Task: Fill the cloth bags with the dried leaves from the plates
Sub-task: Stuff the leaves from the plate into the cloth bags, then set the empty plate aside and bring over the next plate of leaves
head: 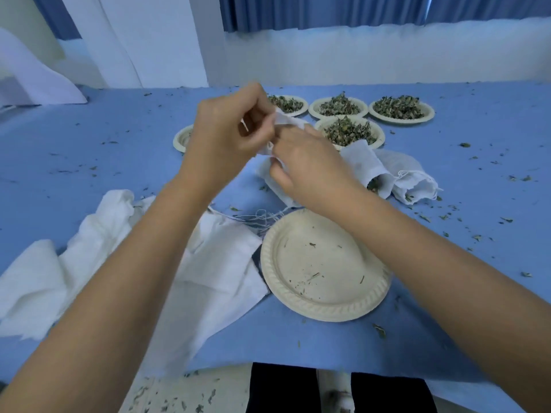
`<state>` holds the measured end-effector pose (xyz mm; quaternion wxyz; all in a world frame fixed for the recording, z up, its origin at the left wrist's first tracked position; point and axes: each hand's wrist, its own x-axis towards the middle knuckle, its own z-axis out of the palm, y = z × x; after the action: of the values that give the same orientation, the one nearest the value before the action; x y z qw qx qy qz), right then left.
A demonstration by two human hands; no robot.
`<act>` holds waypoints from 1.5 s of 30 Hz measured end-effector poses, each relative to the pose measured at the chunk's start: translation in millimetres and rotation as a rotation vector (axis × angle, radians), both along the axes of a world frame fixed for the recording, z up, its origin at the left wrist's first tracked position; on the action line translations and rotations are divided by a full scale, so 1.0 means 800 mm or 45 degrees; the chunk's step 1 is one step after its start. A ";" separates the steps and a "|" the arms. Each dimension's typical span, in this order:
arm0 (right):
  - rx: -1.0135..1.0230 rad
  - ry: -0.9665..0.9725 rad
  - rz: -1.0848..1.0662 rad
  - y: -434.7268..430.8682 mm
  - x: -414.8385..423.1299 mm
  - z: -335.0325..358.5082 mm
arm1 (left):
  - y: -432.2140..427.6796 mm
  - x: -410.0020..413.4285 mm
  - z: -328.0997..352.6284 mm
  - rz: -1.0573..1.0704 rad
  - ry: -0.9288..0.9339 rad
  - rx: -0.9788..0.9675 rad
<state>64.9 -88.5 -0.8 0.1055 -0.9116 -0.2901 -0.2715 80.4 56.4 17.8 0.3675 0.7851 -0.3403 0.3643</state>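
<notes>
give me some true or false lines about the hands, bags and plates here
1. The left hand and right hand both hold a white cloth bag above the table. True.
2. The nearest plate is heaped with leaves. False: only a few crumbs lie on it.
3. Two bags lie on the table right of the hands, with leaves showing at their mouths. True.
4. The far plates are all empty. False: four of them hold piles of leaves.
5. The table covering is red. False: it is blue.
</notes>
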 end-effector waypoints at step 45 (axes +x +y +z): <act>-0.338 0.431 -0.747 -0.100 0.181 -0.041 | -0.138 0.094 -0.100 0.424 0.680 1.168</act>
<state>210.0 -168.9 -33.5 -0.0498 -0.9938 -0.0273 -0.0955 155.6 -54.4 -62.3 -0.0009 0.9729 -0.2305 0.0204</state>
